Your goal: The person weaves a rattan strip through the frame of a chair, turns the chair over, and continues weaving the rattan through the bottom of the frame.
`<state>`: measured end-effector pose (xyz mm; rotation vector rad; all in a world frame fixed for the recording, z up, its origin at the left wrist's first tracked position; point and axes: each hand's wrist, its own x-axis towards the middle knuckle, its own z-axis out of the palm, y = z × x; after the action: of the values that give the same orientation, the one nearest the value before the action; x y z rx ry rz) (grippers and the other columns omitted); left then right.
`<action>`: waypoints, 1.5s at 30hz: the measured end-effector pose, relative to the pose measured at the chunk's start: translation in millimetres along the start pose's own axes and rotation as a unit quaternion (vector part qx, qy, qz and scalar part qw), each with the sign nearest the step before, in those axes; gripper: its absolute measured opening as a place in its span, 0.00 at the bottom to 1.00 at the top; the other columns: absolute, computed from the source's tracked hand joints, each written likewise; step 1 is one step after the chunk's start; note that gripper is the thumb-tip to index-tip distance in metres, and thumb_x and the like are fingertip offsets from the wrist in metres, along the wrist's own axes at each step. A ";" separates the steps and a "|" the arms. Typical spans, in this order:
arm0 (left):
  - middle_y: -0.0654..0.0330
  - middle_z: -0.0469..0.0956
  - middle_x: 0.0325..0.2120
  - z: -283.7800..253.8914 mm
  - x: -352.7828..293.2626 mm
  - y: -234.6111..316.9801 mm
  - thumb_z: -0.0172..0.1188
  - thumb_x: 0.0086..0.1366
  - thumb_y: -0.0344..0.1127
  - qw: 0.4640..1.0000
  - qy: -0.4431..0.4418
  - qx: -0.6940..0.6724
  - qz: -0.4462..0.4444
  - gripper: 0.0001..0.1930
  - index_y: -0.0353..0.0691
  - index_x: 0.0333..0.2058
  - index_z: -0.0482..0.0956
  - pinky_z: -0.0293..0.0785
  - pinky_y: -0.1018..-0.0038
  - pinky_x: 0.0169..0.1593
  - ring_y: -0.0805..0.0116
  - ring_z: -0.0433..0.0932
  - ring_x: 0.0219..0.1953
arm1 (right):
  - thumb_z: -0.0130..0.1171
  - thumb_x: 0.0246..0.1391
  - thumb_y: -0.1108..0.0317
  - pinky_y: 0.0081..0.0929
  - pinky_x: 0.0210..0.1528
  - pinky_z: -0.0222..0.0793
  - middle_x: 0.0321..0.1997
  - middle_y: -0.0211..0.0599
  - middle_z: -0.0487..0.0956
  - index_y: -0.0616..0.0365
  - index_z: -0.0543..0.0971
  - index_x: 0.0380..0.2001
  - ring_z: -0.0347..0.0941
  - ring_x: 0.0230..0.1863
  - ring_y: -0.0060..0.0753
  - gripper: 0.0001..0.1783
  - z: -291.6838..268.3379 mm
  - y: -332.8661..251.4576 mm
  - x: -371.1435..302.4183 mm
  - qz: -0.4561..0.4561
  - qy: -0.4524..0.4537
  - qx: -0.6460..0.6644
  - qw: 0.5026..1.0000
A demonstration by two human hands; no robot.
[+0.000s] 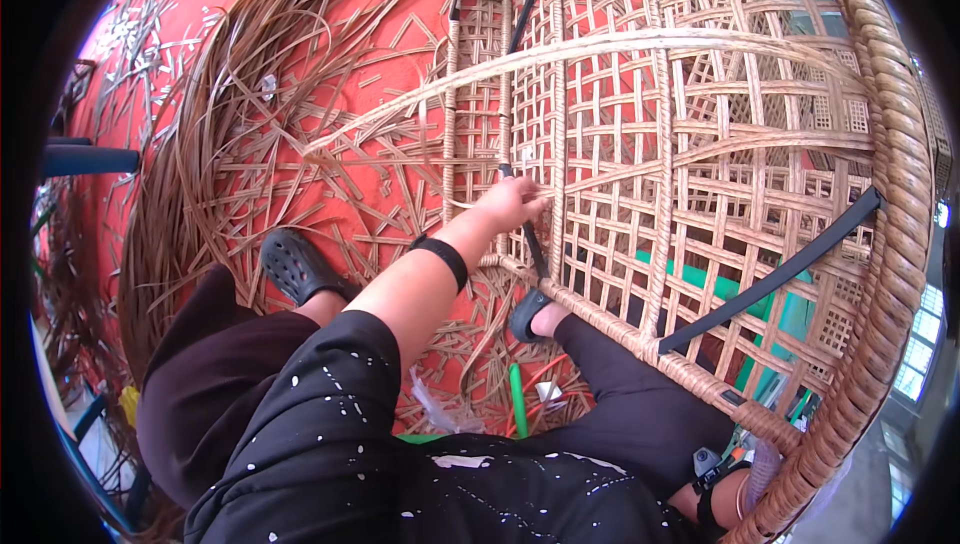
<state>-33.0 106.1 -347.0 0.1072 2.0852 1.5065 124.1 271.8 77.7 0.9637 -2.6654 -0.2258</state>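
A large woven rattan frame point(610, 184) fills the right side, its open lattice made of flat tan strips. My left hand point(513, 204) reaches to its inner left part, beside an upright post and a black strap point(535, 249). The fingers are bent together at the lattice; what they pinch is too small to make out. One long loose rattan strip point(600, 46) arches across the weave above that hand. At the lower right, my right forearm point(715, 504) lies against the thick wrapped rim point(900, 194); the fingers there are hidden behind the rim and a pale mesh.
A heap of long brown rattan strips point(200, 174) curves along the left of the red floor point(390, 54), with many short offcuts scattered about. Another black strap point(775, 274) crosses the frame's lower right. A green rod point(518, 399) and clear plastic point(440, 406) lie between my legs.
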 end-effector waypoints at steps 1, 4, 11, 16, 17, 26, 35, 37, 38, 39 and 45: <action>0.48 0.78 0.37 -8.1 -1.2 -2.5 0.60 0.57 0.48 1.000 -0.027 -0.008 -0.001 0.21 0.37 0.41 0.77 0.71 0.67 0.47 0.55 0.76 0.41 | 0.47 0.56 0.53 0.38 0.57 0.62 0.53 0.42 0.63 0.56 0.63 0.55 0.66 0.56 0.40 0.27 0.2 0.3 0.0 0.002 -0.001 0.000 1.000; 0.61 0.79 0.25 -29.2 2.9 -17.4 0.63 0.54 0.54 0.993 -0.059 -0.098 -0.018 0.21 0.39 0.33 0.81 0.72 0.72 0.36 0.70 0.75 0.28 | 0.48 0.55 0.53 0.38 0.57 0.62 0.52 0.42 0.64 0.56 0.64 0.54 0.66 0.56 0.40 0.27 1.0 0.3 -1.3 0.006 0.000 0.001 1.000; 0.52 0.79 0.23 -100.1 33.5 -30.8 0.62 0.55 0.46 0.981 0.183 0.018 -0.061 0.14 0.39 0.29 0.81 0.73 0.70 0.34 0.63 0.78 0.25 | 0.48 0.55 0.54 0.39 0.57 0.61 0.51 0.41 0.64 0.55 0.64 0.53 0.66 0.56 0.40 0.26 -1.0 3.6 -8.4 0.020 -0.006 -0.002 1.000; 0.49 0.79 0.27 -177.0 29.9 -101.9 0.59 0.54 0.45 0.926 0.307 0.138 -0.169 0.15 0.39 0.31 0.81 0.74 0.64 0.41 0.55 0.79 0.33 | 0.49 0.54 0.54 0.39 0.57 0.61 0.49 0.40 0.65 0.54 0.65 0.52 0.66 0.56 0.40 0.25 -1.7 1.1 -12.5 0.022 0.008 0.001 1.000; 0.49 0.79 0.29 -167.8 27.3 -100.3 0.59 0.54 0.45 0.894 0.322 0.245 -0.194 0.15 0.39 0.31 0.81 0.74 0.64 0.42 0.54 0.79 0.34 | 0.49 0.54 0.54 0.39 0.57 0.61 0.49 0.40 0.65 0.54 0.65 0.52 0.66 0.56 0.40 0.25 -0.8 1.8 -11.5 0.020 0.008 0.003 1.000; 0.46 0.64 0.55 -19.2 -25.4 -16.7 0.57 0.55 0.35 0.959 0.071 0.213 0.175 0.26 0.43 0.54 0.66 0.67 0.60 0.54 0.47 0.71 0.49 | 0.50 0.53 0.54 0.40 0.58 0.61 0.47 0.38 0.65 0.53 0.66 0.51 0.67 0.55 0.41 0.24 3.7 3.1 -15.4 0.016 0.022 0.012 1.000; 0.54 0.79 0.25 -199.4 -78.5 175.4 0.56 0.60 0.32 0.800 -0.463 -0.338 0.180 0.11 0.26 0.34 0.75 0.74 0.81 0.26 0.70 0.78 0.24 | 0.50 0.52 0.54 0.40 0.58 0.60 0.44 0.37 0.66 0.52 0.67 0.49 0.67 0.55 0.41 0.23 3.4 6.0 -10.3 0.007 0.024 0.006 1.000; 0.65 0.70 0.14 -224.4 -32.4 147.2 0.54 0.60 0.31 0.661 -0.133 -0.714 0.188 0.07 0.32 0.29 0.75 0.64 0.82 0.16 0.78 0.66 0.13 | 0.51 0.52 0.54 0.41 0.58 0.60 0.44 0.37 0.66 0.52 0.67 0.49 0.67 0.55 0.41 0.23 11.8 5.5 -5.1 -0.006 0.039 0.027 0.999; 0.68 0.68 0.13 -225.4 -3.4 118.8 0.54 0.60 0.34 0.761 -0.064 -0.638 0.102 0.07 0.37 0.26 0.75 0.61 0.84 0.16 0.80 0.64 0.12 | 0.51 0.52 0.54 0.41 0.58 0.60 0.44 0.36 0.66 0.51 0.67 0.49 0.67 0.55 0.41 0.23 14.0 5.6 -3.0 -0.011 0.044 0.037 0.998; 0.71 0.66 0.12 -215.9 25.6 86.8 0.54 0.59 0.37 0.835 0.003 -0.551 0.012 0.09 0.42 0.24 0.74 0.58 0.85 0.15 0.81 0.61 0.11 | 0.51 0.52 0.54 0.41 0.58 0.60 0.43 0.36 0.66 0.51 0.67 0.49 0.67 0.55 0.41 0.23 14.9 6.6 -3.1 -0.011 0.045 0.036 0.998; 0.60 0.78 0.24 -125.5 70.2 18.4 0.57 0.56 0.39 0.986 0.143 0.078 0.031 0.18 0.45 0.46 0.76 0.72 0.74 0.28 0.72 0.74 0.22 | 0.51 0.51 0.54 0.41 0.58 0.60 0.42 0.35 0.67 0.51 0.68 0.48 0.67 0.55 0.41 0.22 9.7 1.8 -4.2 -0.003 0.037 0.022 0.999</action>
<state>-156.8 32.4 -331.2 0.0137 2.4490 1.4624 122.9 276.4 68.1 0.9744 -2.6109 -0.1320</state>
